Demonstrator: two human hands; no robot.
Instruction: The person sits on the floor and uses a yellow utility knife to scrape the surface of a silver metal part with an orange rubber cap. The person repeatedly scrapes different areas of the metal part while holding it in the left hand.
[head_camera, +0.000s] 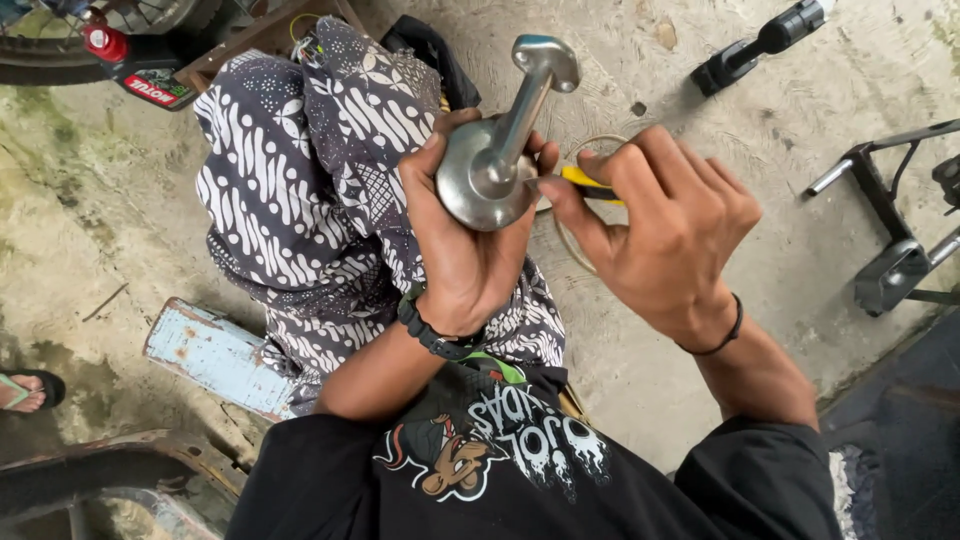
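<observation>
- Rough concrete floor (620, 330), stained and cracked, lay under a person seated low, knees draped in a patterned cloth (300, 190).
- Left hand (460, 250) was closed around the rim of a steel part (500, 150), held up in front of the chest at the middle of the scene.
- Steel part looked brushed and dull grey: a round dished base toward the viewer, a straight stem rising from its centre, a small flat cap at the far end.
- Its long axis ran from the near-left base up and away to the far right.
- Right hand (670, 240) sat just right of the base, fingers pinched narrowly on a yellow-handled tool (590, 185) whose tip pointed left at the base's edge; whether the tip touched the metal could not be told.
- Of the two, the left hand already gripped the part; the right hand was just beside it.
- Thin wire ring (565, 235) lay on the floor behind the hands.
- Black cylinder (760, 45) rested far right, a black metal frame (890, 240) at the right edge.
- Pale blue plank (215, 355) lay near left; a sandalled foot (25, 390) showed at the left edge.
</observation>
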